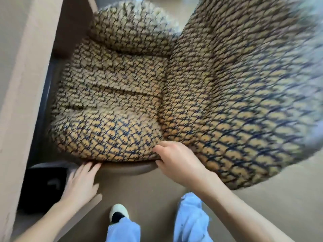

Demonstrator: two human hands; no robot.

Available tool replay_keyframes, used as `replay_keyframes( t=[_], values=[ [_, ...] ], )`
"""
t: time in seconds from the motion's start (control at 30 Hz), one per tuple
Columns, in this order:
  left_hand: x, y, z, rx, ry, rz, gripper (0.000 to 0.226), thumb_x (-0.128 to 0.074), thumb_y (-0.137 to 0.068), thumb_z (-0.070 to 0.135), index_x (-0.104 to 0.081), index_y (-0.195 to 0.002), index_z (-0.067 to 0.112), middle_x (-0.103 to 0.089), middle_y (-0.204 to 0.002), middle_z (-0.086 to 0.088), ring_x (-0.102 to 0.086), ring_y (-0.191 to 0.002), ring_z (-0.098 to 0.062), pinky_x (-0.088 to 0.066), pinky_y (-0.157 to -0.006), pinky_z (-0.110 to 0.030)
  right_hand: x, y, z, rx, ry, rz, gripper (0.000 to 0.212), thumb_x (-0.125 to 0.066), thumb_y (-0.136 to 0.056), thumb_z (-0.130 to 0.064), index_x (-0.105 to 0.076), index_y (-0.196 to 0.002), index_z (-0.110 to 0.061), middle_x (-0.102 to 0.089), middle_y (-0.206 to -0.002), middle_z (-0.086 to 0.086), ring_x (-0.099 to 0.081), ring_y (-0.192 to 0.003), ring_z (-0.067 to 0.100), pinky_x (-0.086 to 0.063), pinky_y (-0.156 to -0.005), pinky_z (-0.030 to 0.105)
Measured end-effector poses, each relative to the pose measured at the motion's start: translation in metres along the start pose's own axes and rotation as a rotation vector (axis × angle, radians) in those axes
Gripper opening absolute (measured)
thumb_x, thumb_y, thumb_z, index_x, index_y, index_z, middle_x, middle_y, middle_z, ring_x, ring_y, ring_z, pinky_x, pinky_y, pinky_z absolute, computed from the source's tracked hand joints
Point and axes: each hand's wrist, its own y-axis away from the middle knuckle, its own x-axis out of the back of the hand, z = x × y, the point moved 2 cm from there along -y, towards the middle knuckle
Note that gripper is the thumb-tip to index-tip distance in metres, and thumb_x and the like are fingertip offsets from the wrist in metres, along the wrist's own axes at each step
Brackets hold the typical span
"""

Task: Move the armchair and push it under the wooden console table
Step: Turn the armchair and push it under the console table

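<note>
The armchair (111,95) fills the view, padded in a yellow and dark-blue scale pattern, with a brown round base (125,167) under the near arm. Its seat faces left toward the wooden console table (26,84), whose light top runs down the left edge; the front of the seat lies below that top. My right hand (176,163) grips the lower rim of the near arm where it meets the backrest (244,102). My left hand (82,184) lies with fingers spread against the base rim below the arm. The picture is blurred by motion.
A black box-like object (43,187) sits on the floor under the table at lower left. Tan floor (148,194) spreads in front of me, with my legs in light-blue trousers and one white shoe (118,212) at the bottom.
</note>
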Motion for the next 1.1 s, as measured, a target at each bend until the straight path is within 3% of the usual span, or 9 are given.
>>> replay_keyframes(
  t=[0.13,0.23,0.37,0.47,0.6,0.67,0.8,0.93,1.1],
  values=[
    [0.069,0.025,0.081,-0.030,0.154,0.118,0.056,-0.065,-0.092,0.032,-0.052,-0.145,0.020,-0.054,-0.148,-0.003,-0.051,-0.134,-0.024,-0.041,-0.113,-0.042,0.125,0.060,0.075,-0.001,0.173,0.277,0.010,-0.054,-0.089,-0.027,-0.061,-0.087,-0.020,-0.067,-0.091,-0.002,-0.065,-0.095,0.026,-0.048,-0.096,0.041],
    [0.150,0.027,0.191,-0.182,0.377,0.243,0.046,-0.066,-0.094,0.025,-0.060,-0.138,0.012,-0.061,-0.140,-0.007,-0.057,-0.128,-0.025,-0.043,-0.112,-0.041,0.182,0.092,0.150,-0.135,0.234,0.306,0.023,-0.052,-0.095,-0.036,-0.068,-0.110,-0.028,-0.069,-0.116,-0.008,-0.058,-0.125,0.017,-0.022,-0.122,0.052],
    [0.248,0.027,0.345,-0.364,0.654,0.263,0.047,-0.053,-0.102,0.027,-0.052,-0.146,0.013,-0.054,-0.149,-0.005,-0.046,-0.139,-0.019,-0.028,-0.120,-0.030,0.216,0.124,0.242,-0.269,0.154,0.291,0.043,-0.063,-0.091,-0.046,-0.060,-0.134,-0.039,-0.053,-0.149,-0.011,-0.033,-0.150,0.021,-0.010,-0.118,0.074],
    [0.299,0.026,0.436,-0.361,0.775,0.251,0.053,-0.046,-0.104,0.037,-0.042,-0.153,0.019,-0.045,-0.157,-0.007,-0.038,-0.145,-0.022,-0.024,-0.123,-0.034,0.220,0.138,0.284,-0.294,0.042,0.253,0.057,-0.057,-0.093,-0.057,-0.038,-0.147,-0.054,-0.030,-0.165,-0.013,-0.016,-0.157,0.024,-0.015,-0.116,0.074],
    [0.336,0.019,0.508,-0.241,0.716,0.196,0.058,-0.033,-0.101,0.055,-0.027,-0.156,0.039,-0.032,-0.163,-0.009,-0.028,-0.149,-0.033,-0.023,-0.119,-0.058,0.205,0.138,0.298,-0.087,-0.045,0.209,0.060,-0.058,-0.099,-0.041,-0.042,-0.155,-0.025,-0.034,-0.164,0.011,-0.014,-0.158,0.028,-0.002,-0.130,0.050],
    [0.347,0.013,0.528,-0.162,0.735,0.151,0.058,-0.028,-0.099,0.058,-0.023,-0.155,0.045,-0.027,-0.165,-0.010,-0.023,-0.150,-0.036,-0.017,-0.118,-0.066,0.204,0.133,0.298,-0.004,-0.045,0.212,0.059,-0.060,-0.098,-0.031,-0.045,-0.153,-0.013,-0.043,-0.159,0.013,-0.017,-0.157,0.029,0.002,-0.129,0.052],
    [0.365,-0.012,0.549,-0.053,0.764,0.095,0.061,-0.027,-0.099,0.060,-0.021,-0.157,0.042,-0.023,-0.167,-0.013,-0.017,-0.153,-0.038,-0.009,-0.120,-0.066,0.211,0.137,0.299,0.086,-0.141,0.207,0.051,-0.057,-0.098,-0.020,-0.052,-0.147,-0.011,-0.047,-0.157,0.010,-0.026,-0.154,0.029,-0.005,-0.128,0.055],
    [0.384,-0.044,0.567,-0.013,0.816,0.112,0.071,-0.032,-0.098,0.060,-0.017,-0.160,0.030,-0.025,-0.165,-0.015,-0.022,-0.152,-0.037,-0.017,-0.121,-0.060,0.242,0.146,0.344,0.107,-0.325,0.119,0.035,-0.058,-0.096,-0.007,-0.073,-0.126,-0.015,-0.064,-0.142,0.003,-0.055,-0.135,0.019,-0.039,-0.118,0.040],
    [0.400,-0.086,0.611,0.177,0.892,0.211,0.087,-0.023,-0.092,0.075,-0.001,-0.161,0.027,-0.010,-0.168,-0.021,-0.012,-0.154,-0.042,-0.005,-0.121,-0.067,0.311,0.115,0.425,0.147,-0.157,0.418,0.041,-0.062,-0.079,0.006,-0.076,-0.113,-0.013,-0.075,-0.119,0.004,-0.067,-0.111,0.025,-0.055,-0.097,0.039]
  ],
)
